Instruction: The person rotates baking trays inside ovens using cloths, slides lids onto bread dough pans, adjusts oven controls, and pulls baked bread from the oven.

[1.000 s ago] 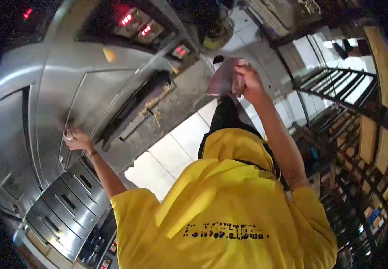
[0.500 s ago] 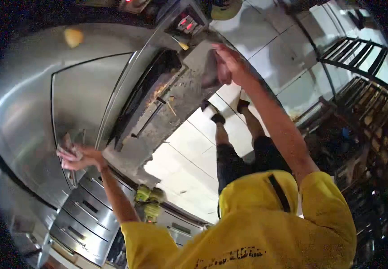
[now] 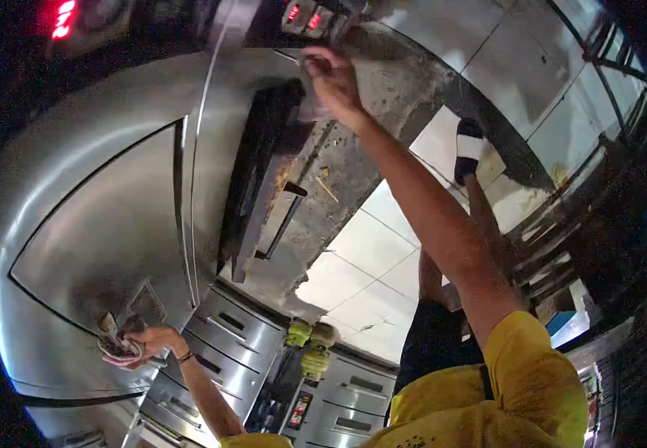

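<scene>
My left hand (image 3: 152,345) is closed on a crumpled cloth (image 3: 120,349) at the lower left, against the steel front of an oven (image 3: 114,224). My right hand (image 3: 332,81) is raised at the upper middle, its fingers curled round a dark reddish cloth (image 3: 314,101) that is smeared by motion. It is over the sooty slab beside a dark slot (image 3: 260,157) in the steel front. My arms come out of yellow sleeves.
A metal bar handle (image 3: 282,224) and a small stick (image 3: 327,190) are beside the slot. Steel drawers (image 3: 226,325) and yellow-green objects (image 3: 314,362) stand lower down. Red displays (image 3: 305,18) glow above. A dark rack (image 3: 622,82) is at the right, over pale floor tiles (image 3: 368,254).
My right hand has moved left with its cloth, from over the floor edge towards the steel front. My left hand appears lower, still with its cloth. The view has turned and shifted.
</scene>
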### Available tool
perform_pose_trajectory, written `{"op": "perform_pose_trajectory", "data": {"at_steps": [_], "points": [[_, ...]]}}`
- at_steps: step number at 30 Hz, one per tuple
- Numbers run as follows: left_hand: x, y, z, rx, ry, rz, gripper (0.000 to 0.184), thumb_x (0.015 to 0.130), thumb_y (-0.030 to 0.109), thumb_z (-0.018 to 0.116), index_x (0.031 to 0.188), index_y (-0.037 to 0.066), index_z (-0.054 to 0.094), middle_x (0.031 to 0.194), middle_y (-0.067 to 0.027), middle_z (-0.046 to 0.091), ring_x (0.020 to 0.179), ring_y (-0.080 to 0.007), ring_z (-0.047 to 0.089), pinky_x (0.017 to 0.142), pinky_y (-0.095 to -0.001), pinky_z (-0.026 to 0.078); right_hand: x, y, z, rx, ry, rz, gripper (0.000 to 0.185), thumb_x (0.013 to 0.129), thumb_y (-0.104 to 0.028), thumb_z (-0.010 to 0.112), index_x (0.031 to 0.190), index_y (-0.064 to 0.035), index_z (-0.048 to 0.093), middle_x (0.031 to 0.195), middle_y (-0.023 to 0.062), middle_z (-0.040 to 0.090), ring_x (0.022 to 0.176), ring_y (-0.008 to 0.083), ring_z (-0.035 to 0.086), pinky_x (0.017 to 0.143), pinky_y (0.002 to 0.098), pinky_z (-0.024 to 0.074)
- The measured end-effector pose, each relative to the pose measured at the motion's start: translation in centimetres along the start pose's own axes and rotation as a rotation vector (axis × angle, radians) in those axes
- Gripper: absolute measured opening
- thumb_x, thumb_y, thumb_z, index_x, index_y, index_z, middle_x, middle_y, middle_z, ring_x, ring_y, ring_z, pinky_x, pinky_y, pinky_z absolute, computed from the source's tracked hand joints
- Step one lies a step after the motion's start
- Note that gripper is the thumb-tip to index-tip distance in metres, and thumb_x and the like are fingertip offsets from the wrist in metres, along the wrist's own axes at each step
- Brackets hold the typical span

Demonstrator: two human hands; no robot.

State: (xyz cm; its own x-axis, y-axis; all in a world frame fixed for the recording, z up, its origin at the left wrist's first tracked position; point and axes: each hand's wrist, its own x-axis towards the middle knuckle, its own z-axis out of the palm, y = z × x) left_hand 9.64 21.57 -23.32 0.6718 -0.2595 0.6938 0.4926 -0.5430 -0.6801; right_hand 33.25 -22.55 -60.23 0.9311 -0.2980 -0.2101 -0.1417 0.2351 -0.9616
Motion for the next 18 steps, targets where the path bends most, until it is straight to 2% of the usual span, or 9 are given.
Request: {"op": "perform_pose_trajectory", "data": {"at_steps": [3,4,7,9,13,15,16,17,18], "points": [[0.2,0.4,-0.1,-0.409,0.039,-0.185,0.056,0.09,0.016,0.066,0.137,-0.002,0.041,0.133,-0.0251,0.049,0.116,-0.0357,0.054,0.095,-0.0515,0.047,-0.5,2.4,0.1,0.284,-0.11,-0.072,0.025,0.092,-0.004,0.061,0.116,-0.0079,0.064,0.089,0.002,0.064,0.083,0.0094,0.059,0.077,0.0258,0.0471],[0.4,0.6,-0.2,-0.48,0.041,-0.223,0.055,0.09,0.015,0.067,0.136,-0.002,0.041,0.132,-0.0251,0.05,0.115,-0.0355,0.054,0.094,-0.0515,0.047,-0.4,1.5,0.4,-0.059,0.019,-0.097,0.025,0.091,-0.003,0.062,0.116,-0.0075,0.064,0.088,0.0009,0.062,0.082,0.0088,0.059,0.074,0.026,0.0475],[0.6,0.9,-0.5,-0.596,0.04,-0.308,0.053,0.09,0.014,0.067,0.135,-0.002,0.043,0.13,-0.025,0.052,0.111,-0.0349,0.056,0.092,-0.0517,0.048,-0.3,-0.5,-1.6,0.058,-0.03,0.094,0.025,0.091,-0.003,0.063,0.115,-0.007,0.064,0.087,0.0005,0.062,0.082,0.0076,0.058,0.073,0.0252,0.0471],[0.8,1.0,-0.9,-0.65,0.05,-0.358,0.052,0.09,0.013,0.067,0.134,-0.002,0.044,0.128,-0.0249,0.053,0.108,-0.0345,0.057,0.09,-0.0519,0.049,0.9,1.2,-2.3,0.188,-0.028,0.066,0.026,0.09,-0.003,0.064,0.116,-0.0068,0.064,0.089,0.0012,0.063,0.085,0.0081,0.059,0.074,0.0246,0.0476],[2.0,2.8,-1.9,-0.815,0.133,-0.541,0.05,0.089,0.011,0.068,0.132,-0.001,0.046,0.125,-0.0248,0.056,0.103,-0.0337,0.06,0.087,-0.0521,0.051,2.8,2.9,-5.1,-0.026,0.071,-0.095,0.025,0.089,-0.009,0.068,0.114,-0.0075,0.065,0.084,0.0042,0.066,0.078,0.0117,0.063,0.073,0.0263,0.0506],[2.7,3.4,-2.1,-0.905,0.178,-0.601,0.049,0.089,0.01,0.068,0.131,-0.001,0.047,0.123,-0.0248,0.057,0.1,-0.0333,0.061,0.085,-0.0522,0.052,4.3,4.9,-6.6,-0.347,0.115,-0.139,0.026,0.088,-0.017,0.07,0.112,-0.0086,0.066,0.084,0.0064,0.07,0.076,0.0135,0.067,0.073,0.029,0.0527],[1.8,0.8,-0.5,-0.806,0.102,-0.409,0.044,0.091,0.012,0.067,0.128,-0.001,0.048,0.121,-0.0213,0.058,0.099,-0.0298,0.06,0.088,-0.0503,0.052,4.3,4.9,-7.3,-0.195,0.07,-0.041,0.028,0.086,-0.024,0.071,0.11,-0.0093,0.067,0.088,0.0095,0.072,0.08,0.0169,0.07,0.074,0.0308,0.054],[0.9,-1.8,1.2,-0.716,0.052,-0.214,0.04,0.092,0.015,0.066,0.126,-0.001,0.05,0.119,-0.0179,0.06,0.098,-0.0263,0.059,0.09,-0.0484,0.051,4.8,6.0,-7.7,-0.196,0.074,-0.033,0.028,0.086,-0.024,0.071,0.11,-0.0093,0.067,0.088,0.0095,0.072,0.08,0.0169,0.07,0.074,0.0308,0.054],[0.8,-2.3,1.0,-0.647,0.034,-0.143,0.04,0.092,0.015,0.065,0.125,-0.001,0.05,0.119,-0.0178,0.06,0.098,-0.0262,0.059,0.09,-0.0483,0.051,5.6,7.1,-8.1,-0.268,0.059,-0.071,0.028,0.086,-0.024,0.072,0.109,-0.0097,0.067,0.089,0.0115,0.072,0.083,0.0187,0.071,0.074,0.0318,0.0547]]}}
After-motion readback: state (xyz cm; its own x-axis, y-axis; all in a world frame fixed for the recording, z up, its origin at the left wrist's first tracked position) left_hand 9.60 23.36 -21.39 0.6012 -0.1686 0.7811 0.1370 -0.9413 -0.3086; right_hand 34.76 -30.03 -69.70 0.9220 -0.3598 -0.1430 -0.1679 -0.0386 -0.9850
